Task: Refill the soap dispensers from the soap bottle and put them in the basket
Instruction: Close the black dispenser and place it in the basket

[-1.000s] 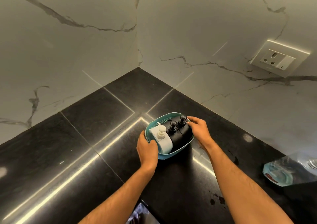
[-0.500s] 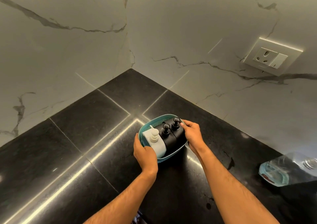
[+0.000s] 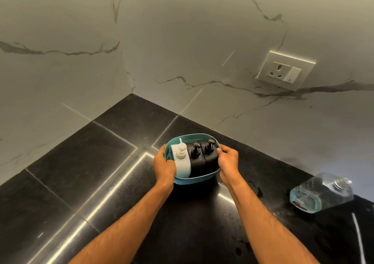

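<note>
**Basket nudged back toward the corner, all three dispensers in**

Compared with a second ago, the teal basket (image 3: 204, 177) was shifted a bit further back toward the corner of the black stone countertop (image 3: 85, 168), with the same two-handed grip kept on it. The left hand (image 3: 164, 165) was wrapped round the basket's left rim, fingers curled over the edge right beside the white soap dispenser (image 3: 182, 160). The right hand (image 3: 228, 161) was clamped on the right rim, fingertips hooked over it and touching the nearer of the two black soap dispensers (image 3: 210, 156). The other black one (image 3: 196, 159) was seated between it and the white one, so all three were stood upright in a row inside the basket, pumps up.

Off to the right, well apart from the basket, the clear soap bottle (image 3: 321, 193) was seen lying tilted on the counter, a little blue liquid left in it. A white wall socket (image 3: 285, 71) was mounted on the marble backsplash (image 3: 202, 41) above.
</note>
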{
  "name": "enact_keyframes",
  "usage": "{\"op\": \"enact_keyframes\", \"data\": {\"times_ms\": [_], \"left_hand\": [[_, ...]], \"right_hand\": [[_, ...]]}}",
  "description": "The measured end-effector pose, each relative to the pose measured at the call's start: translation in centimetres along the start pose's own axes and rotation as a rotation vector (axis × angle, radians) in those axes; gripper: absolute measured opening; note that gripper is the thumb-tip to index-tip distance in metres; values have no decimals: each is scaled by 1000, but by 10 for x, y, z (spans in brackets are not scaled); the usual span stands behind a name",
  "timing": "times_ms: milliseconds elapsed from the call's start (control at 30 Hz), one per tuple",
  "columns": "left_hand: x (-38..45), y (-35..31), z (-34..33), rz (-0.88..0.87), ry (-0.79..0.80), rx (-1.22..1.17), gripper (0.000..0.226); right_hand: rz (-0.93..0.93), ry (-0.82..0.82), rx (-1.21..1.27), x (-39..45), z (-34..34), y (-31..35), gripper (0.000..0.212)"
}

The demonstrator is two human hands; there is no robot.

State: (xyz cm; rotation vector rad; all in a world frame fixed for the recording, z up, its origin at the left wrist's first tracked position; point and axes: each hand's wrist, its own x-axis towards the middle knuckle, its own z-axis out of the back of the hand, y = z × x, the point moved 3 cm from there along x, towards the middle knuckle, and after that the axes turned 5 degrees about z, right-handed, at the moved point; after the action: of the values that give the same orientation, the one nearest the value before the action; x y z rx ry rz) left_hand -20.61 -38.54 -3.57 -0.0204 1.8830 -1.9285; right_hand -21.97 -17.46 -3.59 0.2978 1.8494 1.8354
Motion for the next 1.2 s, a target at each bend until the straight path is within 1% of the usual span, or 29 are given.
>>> {"op": "enact_keyframes", "data": {"times_ms": [133,267,400,467,567,700,867,1000,1200], "left_hand": [[15,-27,-24,-31,154,6,67],[35,-41,-48,-14,279,63,63],[51,-52,-71,-11,383,96,62],[58,-57,-84,-11,434,101,63],[76,-58,-101,-25,508,131,61],[98,-58,-123,-35,583,168,63],[115,-55,-146,-14,635,182,63],[122,-53,-161,6,686,217,64],[120,-50,-171,6,737,195,63]], "right_hand": [[-20,-149,21,10,15,8,36],[-18,-296,47,16,28,16,37],[-16,-401,88,21,36,20,41],[-28,-454,112,25,40,21,40],[-41,-520,126,31,43,18,32],[-37,-577,158,39,44,20,37],[-75,-640,167,51,47,20,27],[-86,-672,161,56,51,15,29],[-92,-698,162,61,56,10,28]]}}
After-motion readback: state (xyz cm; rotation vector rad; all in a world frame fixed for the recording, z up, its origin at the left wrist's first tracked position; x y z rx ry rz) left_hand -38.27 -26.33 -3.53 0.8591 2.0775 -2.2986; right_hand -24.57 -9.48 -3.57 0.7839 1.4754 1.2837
